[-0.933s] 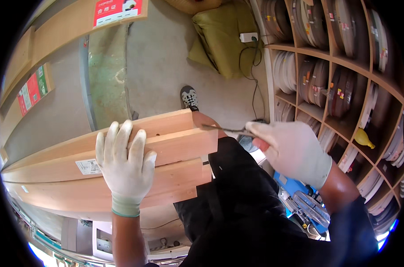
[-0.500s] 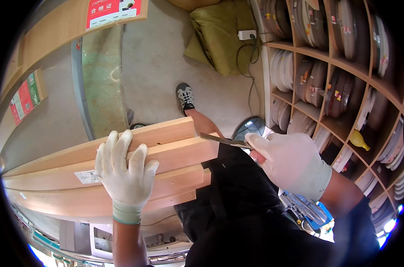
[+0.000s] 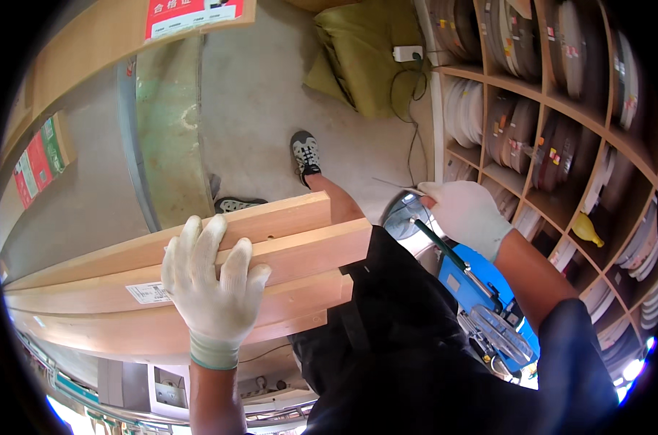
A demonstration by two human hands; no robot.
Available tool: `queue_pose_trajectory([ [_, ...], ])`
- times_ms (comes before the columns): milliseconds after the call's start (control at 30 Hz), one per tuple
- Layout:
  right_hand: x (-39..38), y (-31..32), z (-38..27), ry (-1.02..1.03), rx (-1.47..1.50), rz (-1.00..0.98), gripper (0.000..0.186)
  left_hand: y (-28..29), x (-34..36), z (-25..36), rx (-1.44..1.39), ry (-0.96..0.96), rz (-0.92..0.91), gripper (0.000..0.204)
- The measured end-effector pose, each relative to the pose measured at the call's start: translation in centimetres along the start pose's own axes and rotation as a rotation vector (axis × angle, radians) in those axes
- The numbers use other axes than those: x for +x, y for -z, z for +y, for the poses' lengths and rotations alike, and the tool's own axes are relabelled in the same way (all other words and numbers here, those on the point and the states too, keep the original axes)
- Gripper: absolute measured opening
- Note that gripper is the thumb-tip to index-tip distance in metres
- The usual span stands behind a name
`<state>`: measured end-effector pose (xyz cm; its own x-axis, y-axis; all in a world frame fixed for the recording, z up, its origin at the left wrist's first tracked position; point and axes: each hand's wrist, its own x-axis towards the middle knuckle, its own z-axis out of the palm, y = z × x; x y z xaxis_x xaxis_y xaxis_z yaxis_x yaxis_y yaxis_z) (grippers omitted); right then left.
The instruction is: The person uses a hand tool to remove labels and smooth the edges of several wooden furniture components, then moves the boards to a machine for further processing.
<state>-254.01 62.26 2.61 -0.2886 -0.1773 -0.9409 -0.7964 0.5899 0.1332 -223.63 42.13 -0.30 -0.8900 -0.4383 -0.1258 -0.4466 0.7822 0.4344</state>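
Several pale wooden boards lie side by side before me, their cut ends pointing right. My left hand, in a white knit glove, lies across them with its fingers spread; all the fingertips rest on the upper side. A white paper label shows beside that hand. Apart from the boards, to the right, my gloved right hand is closed around a thin flat metal blade. The blade is seen nearly edge-on and points left; its grip is hidden in the hand.
Shelves with rolls of edging strip stand at the right. A blue case with tools and a round shiny object are below my right hand. Green cloth and a white power socket lie on the far floor.
The right hand has lifted the blade off the board ends and moved up and right, uncovering the blue case. The left hand stays on the boards; both sit slightly further right in view.
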Motion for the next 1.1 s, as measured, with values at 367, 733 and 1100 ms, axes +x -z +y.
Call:
queue_pose_trajectory([
  [367,-4.3,4.6,-4.7,0.437,0.281,0.420,0.029,0.1,-1.2,-0.8,0.136,0.148,0.034,0.050],
  [733,-5.2,7.5,-7.1,0.483,0.065,0.352,0.021,1.6,-2.8,-3.6,0.316,0.342,-0.054,0.064],
  [1100,-4.8,7.6,-7.5,0.504,0.024,0.346,0.019,1.8,-3.1,-3.5,0.312,0.358,-0.121,0.060],
])
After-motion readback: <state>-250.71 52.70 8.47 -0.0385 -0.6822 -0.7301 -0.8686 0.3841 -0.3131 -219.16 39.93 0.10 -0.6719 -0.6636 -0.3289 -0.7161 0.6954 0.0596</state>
